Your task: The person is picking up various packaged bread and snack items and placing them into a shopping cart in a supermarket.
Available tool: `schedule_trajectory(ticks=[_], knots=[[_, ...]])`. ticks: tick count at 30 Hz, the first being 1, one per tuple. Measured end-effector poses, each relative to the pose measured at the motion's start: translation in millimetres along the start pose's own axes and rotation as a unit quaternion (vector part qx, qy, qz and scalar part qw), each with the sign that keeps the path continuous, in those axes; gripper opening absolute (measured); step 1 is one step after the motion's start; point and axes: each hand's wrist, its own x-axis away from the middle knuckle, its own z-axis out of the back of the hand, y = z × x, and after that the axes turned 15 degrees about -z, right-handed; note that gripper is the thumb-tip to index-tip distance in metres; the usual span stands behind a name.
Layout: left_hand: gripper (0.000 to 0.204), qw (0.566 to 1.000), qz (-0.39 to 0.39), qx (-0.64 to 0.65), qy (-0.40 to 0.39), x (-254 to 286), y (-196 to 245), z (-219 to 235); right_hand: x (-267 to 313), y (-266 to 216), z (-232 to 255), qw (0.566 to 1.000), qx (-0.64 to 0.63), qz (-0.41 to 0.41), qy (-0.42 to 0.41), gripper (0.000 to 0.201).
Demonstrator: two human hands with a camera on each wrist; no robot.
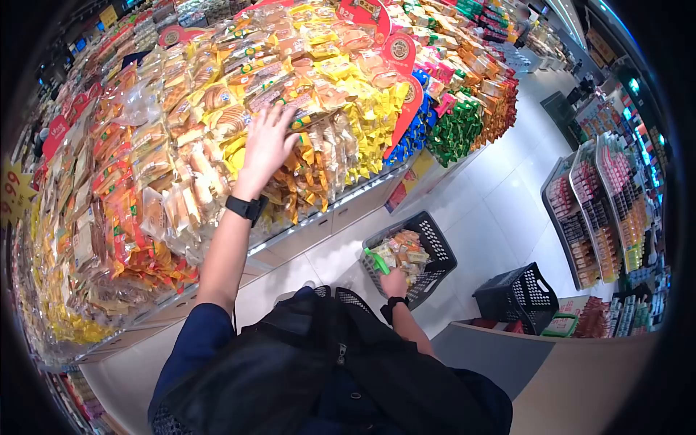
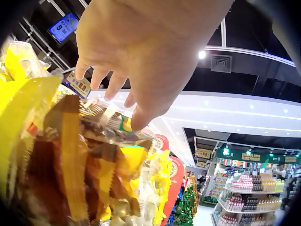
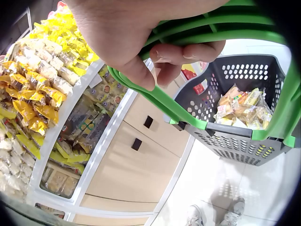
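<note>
Firstly, left hand (image 1: 269, 143): stretched over the heap, inward from the front edge of the display stand (image 3: 134, 165); fingers spread and slightly bent, laid loosely against wrapped packets, clasping none.
Goods beneath it: brown-printed packets (image 2: 101, 123) at the thumb; orange-and-brown packets (image 1: 308, 163) just below, towards the front edge.
Right hand (image 1: 394, 283): fingers curled firmly round the green handle (image 1: 376, 259), thumb below.
Carrier: black shopping basket (image 3: 237, 145), perforated walls, handle raised; positioned just off the stand's front edge. Whether it hangs or rests on the floor, cannot tell.
Contents: assorted clear-wrapped packets (image 3: 244, 108), piled low inside the basket, below its rim.
Wrists: black watch (image 1: 247, 209), left; black band (image 1: 392, 312), right.
Neighbouring stock: yellow packets (image 1: 373, 119), right of the left hand; blue packets (image 1: 415, 130) and green packets (image 1: 457, 130) farther along, towards the stand's right corner.
Floor, right: second black basket (image 1: 518, 293), near a tiered shelf (image 1: 602, 210) of bottles.
</note>
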Motion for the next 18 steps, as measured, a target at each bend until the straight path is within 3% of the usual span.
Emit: schedule_trajectory(ticks=[2,5,14,18], knots=[[0.060,0.999,-0.029,0.019,-0.021,-4,16,-5,2,-2,1,1.000,-0.002,0.008,0.006,0.040],[0.064,0.996,0.021,-0.009,-0.087,-13,36,-13,2,1,0,1.000,-0.005,0.021,0.012,0.041],[0.078,0.994,0.028,0.025,-0.099,-14,24,-22,2,10,2,0.999,-0.023,0.038,0.011,0.041],[0.088,0.989,0.016,-0.045,-0.143,-12,43,-14,0,16,0,0.998,-0.029,0.054,0.014,0.041]])
